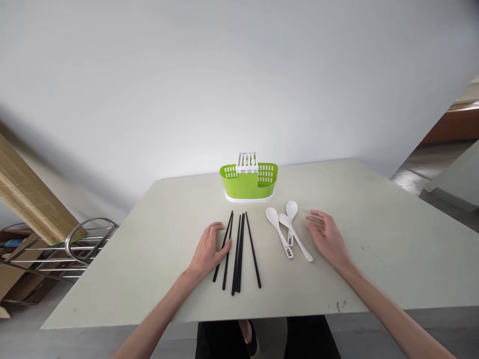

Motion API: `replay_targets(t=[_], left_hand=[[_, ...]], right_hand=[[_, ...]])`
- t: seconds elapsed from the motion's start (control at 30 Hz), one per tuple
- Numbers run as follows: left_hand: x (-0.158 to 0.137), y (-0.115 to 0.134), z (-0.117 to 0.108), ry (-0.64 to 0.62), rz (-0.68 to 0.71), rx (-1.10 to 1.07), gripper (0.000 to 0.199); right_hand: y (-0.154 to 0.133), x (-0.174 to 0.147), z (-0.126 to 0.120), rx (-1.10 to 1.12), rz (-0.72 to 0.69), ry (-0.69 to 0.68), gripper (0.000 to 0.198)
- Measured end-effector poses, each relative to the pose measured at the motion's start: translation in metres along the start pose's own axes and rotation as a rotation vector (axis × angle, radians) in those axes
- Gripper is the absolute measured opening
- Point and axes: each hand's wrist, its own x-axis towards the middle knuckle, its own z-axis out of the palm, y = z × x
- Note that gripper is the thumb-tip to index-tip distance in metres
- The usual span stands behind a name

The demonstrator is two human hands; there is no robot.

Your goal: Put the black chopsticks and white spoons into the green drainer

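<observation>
Just below the frame's centre, black chopsticks lie side by side on the pale counter; the left hand rests open with its fingertips on the leftmost ones. The right hand lies open and empty just right of three white spoons. The sticks look light, stiff and slick, likely best pinched mid-length; a green cutlery caddy stands behind.

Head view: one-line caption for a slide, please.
Left hand touches black chopsticks, right hand rests beside white spoons, green caddy behind.
</observation>
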Motion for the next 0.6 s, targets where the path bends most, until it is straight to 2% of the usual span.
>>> replay_targets(t=[0.17,0.37,0.6], left_hand=[[0.006,-0.011,-0.024,-0.051,-0.04,0.098,0.019],[0.01,-0.018,-0.052,-0.13,-0.122,0.287,0.021],[0.021,-0.015,-0.062,-0.307,-0.197,0.485,0.022]], right_hand=[[0.001,0.0,-0.001,0.001,-0.002,0.007,0.041],[0.0,0.001,-0.001,-0.014,-0.007,0.007,0.038],[0.001,0.002,-0.001,-0.017,-0.023,-0.001,0.037]])
